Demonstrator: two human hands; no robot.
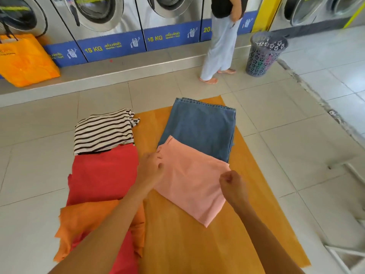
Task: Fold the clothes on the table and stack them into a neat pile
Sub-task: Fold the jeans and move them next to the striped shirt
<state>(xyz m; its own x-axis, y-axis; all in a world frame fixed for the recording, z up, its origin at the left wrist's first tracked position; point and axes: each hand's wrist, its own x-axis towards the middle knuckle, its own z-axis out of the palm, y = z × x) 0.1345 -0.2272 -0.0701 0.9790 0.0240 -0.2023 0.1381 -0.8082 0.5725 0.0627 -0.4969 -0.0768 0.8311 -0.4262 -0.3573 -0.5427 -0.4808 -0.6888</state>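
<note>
A folded pink cloth (189, 180) lies tilted on the wooden table (197, 246), its far corner overlapping folded blue jeans (199, 127). My left hand (151, 168) pinches the pink cloth's left edge. My right hand (233, 184) is closed on its right corner. On the table's left side lie a black-and-white striped shirt (103, 131), a red garment (102, 175) and an orange garment (90, 224), all unfolded and hanging over the table's left edge.
A row of washing machines (110, 20) lines the far wall. An orange bag (23, 60) sits on the ledge at left. A person (223, 40) stands by a grey laundry basket (264, 54). Tiled floor surrounds the table.
</note>
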